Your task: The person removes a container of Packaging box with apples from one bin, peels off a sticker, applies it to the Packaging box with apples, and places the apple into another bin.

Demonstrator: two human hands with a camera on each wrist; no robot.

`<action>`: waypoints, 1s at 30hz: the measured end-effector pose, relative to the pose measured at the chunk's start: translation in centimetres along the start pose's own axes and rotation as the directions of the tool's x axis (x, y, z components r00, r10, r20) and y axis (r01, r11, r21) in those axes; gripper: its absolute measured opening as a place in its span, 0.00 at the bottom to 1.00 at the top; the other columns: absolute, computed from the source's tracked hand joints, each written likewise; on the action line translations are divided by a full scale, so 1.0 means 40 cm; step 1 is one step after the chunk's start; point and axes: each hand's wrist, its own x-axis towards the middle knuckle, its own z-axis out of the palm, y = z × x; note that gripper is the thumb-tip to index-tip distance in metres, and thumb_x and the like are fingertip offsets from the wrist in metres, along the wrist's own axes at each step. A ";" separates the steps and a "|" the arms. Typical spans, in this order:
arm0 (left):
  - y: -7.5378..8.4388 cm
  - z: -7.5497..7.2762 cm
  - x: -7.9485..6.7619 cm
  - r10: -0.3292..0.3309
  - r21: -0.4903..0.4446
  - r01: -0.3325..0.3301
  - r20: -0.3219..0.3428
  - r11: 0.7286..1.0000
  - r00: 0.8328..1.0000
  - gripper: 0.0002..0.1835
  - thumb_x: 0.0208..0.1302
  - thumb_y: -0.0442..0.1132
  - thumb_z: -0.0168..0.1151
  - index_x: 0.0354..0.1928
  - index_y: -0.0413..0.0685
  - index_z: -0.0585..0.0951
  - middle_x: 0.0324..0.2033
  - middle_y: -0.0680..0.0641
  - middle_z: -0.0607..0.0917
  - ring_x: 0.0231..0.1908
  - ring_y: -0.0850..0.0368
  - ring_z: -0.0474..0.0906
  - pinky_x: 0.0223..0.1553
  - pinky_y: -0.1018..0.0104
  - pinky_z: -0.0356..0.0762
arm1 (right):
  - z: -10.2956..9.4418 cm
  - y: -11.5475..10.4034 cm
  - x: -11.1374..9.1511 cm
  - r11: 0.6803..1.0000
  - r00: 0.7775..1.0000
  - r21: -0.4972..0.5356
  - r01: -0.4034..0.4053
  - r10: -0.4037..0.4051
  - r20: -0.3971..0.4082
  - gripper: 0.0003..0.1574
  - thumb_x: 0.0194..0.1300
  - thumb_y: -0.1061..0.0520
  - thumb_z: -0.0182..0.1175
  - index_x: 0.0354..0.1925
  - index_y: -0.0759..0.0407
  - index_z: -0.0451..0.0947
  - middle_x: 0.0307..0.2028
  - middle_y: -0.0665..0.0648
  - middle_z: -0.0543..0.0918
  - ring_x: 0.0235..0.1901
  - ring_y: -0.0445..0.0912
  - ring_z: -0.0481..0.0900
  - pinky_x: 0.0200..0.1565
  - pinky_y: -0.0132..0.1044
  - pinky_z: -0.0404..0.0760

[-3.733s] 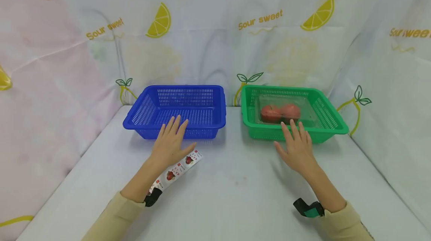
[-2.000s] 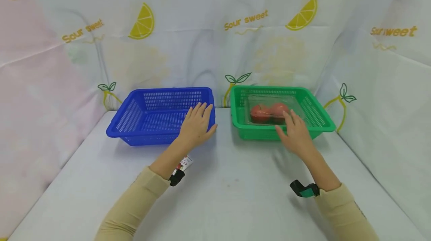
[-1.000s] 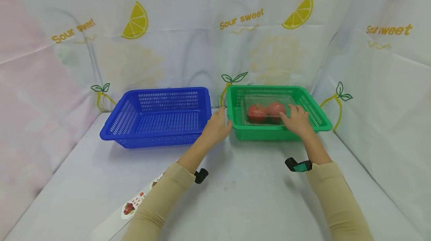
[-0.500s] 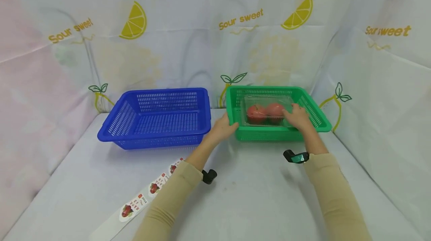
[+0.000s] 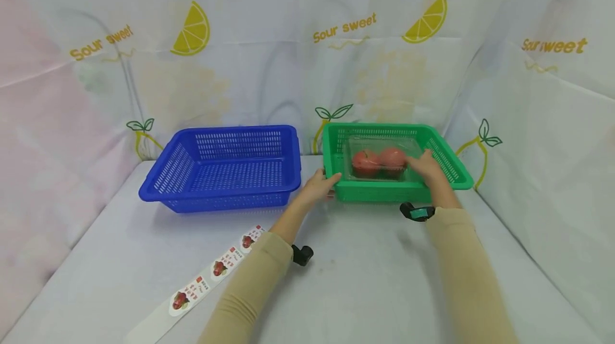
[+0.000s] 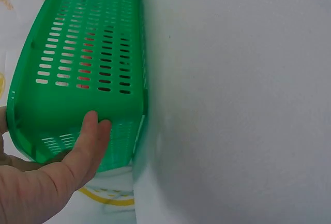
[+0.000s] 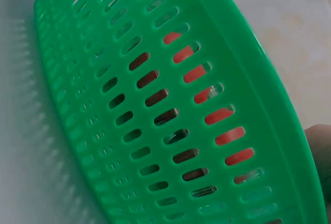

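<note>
My left hand (image 5: 317, 186) grips the green basket (image 5: 384, 186) by its front left corner. The left wrist view has that hand's fingers (image 6: 89, 141) against the outside of the perforated wall. My right hand (image 5: 429, 167) reaches over the front rim into the same basket, at the right end of a clear plastic box (image 5: 354, 143). Its thumb points at the box, its fingers are mostly hidden, and I cannot tell whether it grips the box. Two round red fruits (image 5: 367, 162) lie inside the box. The basket wall (image 7: 155, 97) fills most of the right wrist view.
A blue basket (image 5: 235, 190) with nothing in it stands left of the green one. A strip of fruit labels (image 5: 218, 269) lies on the white table (image 5: 355, 280), partly under the left sleeve. Printed cloth (image 5: 269, 66) hangs behind and at both sides.
My left hand has gone from over the blue basket to the green basket's left corner and taken hold there. My right hand has moved further into the green basket, to the box's right end.
</note>
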 end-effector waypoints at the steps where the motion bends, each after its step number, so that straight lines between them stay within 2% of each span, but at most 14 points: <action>1: -0.004 0.002 0.002 -0.007 -0.042 0.007 0.017 0.999 1.000 0.31 0.67 0.50 0.50 0.63 0.37 0.58 0.52 0.36 0.72 0.50 0.42 0.73 0.48 0.56 0.73 | 0.000 0.002 0.003 0.999 1.000 0.037 -0.018 0.018 -0.001 0.53 0.68 0.44 0.39 0.63 0.70 0.14 0.65 0.77 0.29 0.65 0.68 0.33 0.63 0.56 0.46; 4: -0.013 0.001 0.009 -0.010 -0.124 0.017 0.058 0.992 0.998 0.29 0.68 0.50 0.49 0.61 0.37 0.61 0.52 0.35 0.72 0.51 0.40 0.73 0.49 0.55 0.73 | 0.000 0.001 0.011 0.993 0.999 0.108 -0.043 0.046 -0.023 0.52 0.68 0.47 0.40 0.64 0.72 0.17 0.66 0.75 0.28 0.65 0.67 0.34 0.63 0.55 0.47; 9: -0.026 -0.002 0.019 -0.003 -0.167 0.017 0.083 0.986 0.997 0.30 0.68 0.51 0.48 0.61 0.35 0.60 0.50 0.35 0.69 0.50 0.38 0.72 0.47 0.57 0.75 | -0.013 0.003 0.015 0.985 0.997 0.157 -0.078 0.079 0.000 0.45 0.68 0.49 0.38 0.66 0.76 0.30 0.67 0.75 0.37 0.65 0.67 0.42 0.62 0.55 0.52; 13: -0.026 -0.003 0.021 -0.005 -0.195 0.023 0.091 0.981 0.996 0.35 0.67 0.53 0.49 0.63 0.32 0.56 0.52 0.35 0.67 0.52 0.39 0.71 0.51 0.56 0.72 | -0.030 0.000 0.015 0.972 0.993 0.207 -0.110 0.101 0.053 0.44 0.69 0.47 0.32 0.66 0.75 0.26 0.67 0.73 0.31 0.66 0.66 0.36 0.63 0.55 0.47; 19: -0.006 -0.010 0.019 0.008 -0.231 0.012 0.085 0.973 0.996 0.36 0.67 0.53 0.49 0.64 0.31 0.55 0.56 0.34 0.65 0.55 0.39 0.67 0.54 0.54 0.68 | -0.042 -0.015 0.018 0.961 0.995 0.258 -0.103 0.101 0.022 0.49 0.68 0.44 0.35 0.66 0.73 0.22 0.67 0.71 0.28 0.66 0.65 0.34 0.63 0.54 0.45; 27: -0.005 -0.016 0.012 0.007 -0.219 0.011 0.078 0.976 0.997 0.35 0.67 0.54 0.48 0.62 0.31 0.58 0.52 0.32 0.68 0.53 0.41 0.69 0.53 0.56 0.69 | -0.034 -0.019 0.020 0.942 0.990 0.316 -0.116 0.135 -0.040 0.57 0.63 0.37 0.44 0.68 0.71 0.28 0.69 0.68 0.36 0.67 0.62 0.39 0.63 0.52 0.50; 29: -0.014 -0.017 0.012 0.005 -0.209 0.012 0.082 0.978 0.997 0.36 0.66 0.55 0.48 0.63 0.31 0.58 0.52 0.32 0.69 0.53 0.41 0.71 0.53 0.55 0.70 | -0.031 -0.019 0.019 0.930 0.991 0.352 -0.109 0.130 -0.036 0.56 0.63 0.37 0.46 0.68 0.70 0.33 0.69 0.67 0.41 0.67 0.61 0.43 0.63 0.51 0.52; 30: -0.017 -0.017 0.012 0.001 -0.205 0.017 0.084 0.979 0.997 0.36 0.66 0.55 0.48 0.63 0.32 0.58 0.52 0.32 0.70 0.52 0.41 0.71 0.52 0.55 0.70 | -0.031 -0.018 0.019 0.924 0.991 0.366 -0.109 0.129 -0.030 0.54 0.63 0.37 0.47 0.69 0.69 0.36 0.69 0.67 0.45 0.66 0.59 0.49 0.62 0.49 0.57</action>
